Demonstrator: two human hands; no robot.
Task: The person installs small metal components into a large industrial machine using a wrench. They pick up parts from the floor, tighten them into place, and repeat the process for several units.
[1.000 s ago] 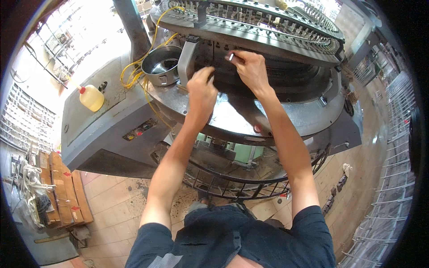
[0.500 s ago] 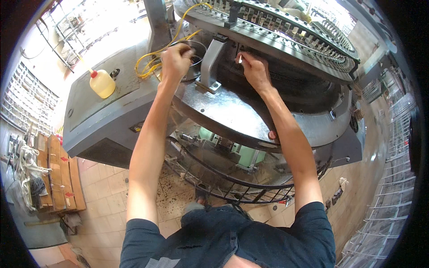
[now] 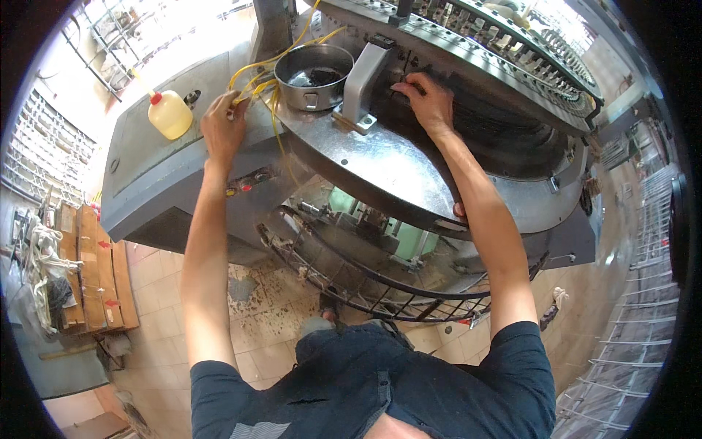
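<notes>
My left hand (image 3: 224, 130) is over the grey machine cabinet, left of a round metal pan (image 3: 292, 96). Its fingers are pinched beside a loop of yellow cable (image 3: 265, 86); whatever they hold is too small to make out. Dark small contents lie in the pan. My right hand (image 3: 433, 107) is closed at the fingertips in the dark recess under the needle ring of a circular knitting machine (image 3: 504, 66). What it grips, if anything, is hidden. Between the hands stands a grey upright bracket (image 3: 363, 84), bolted to the shiny metal bed (image 3: 387, 164).
A pale yellow squeeze bottle (image 3: 170, 115) with a red cap stands on the cabinet (image 3: 157, 179). Coloured buttons (image 3: 247, 184) sit on its front. A curved black rail (image 3: 409, 311) runs below the bed. Wooden boards (image 3: 95, 271) are at far left, wire racking (image 3: 643, 293) at right.
My left hand has moved left and down from above the pan to beside the yellow cable. The pan is now uncovered. My right hand has stayed in the recess, shifting slightly right in the picture.
</notes>
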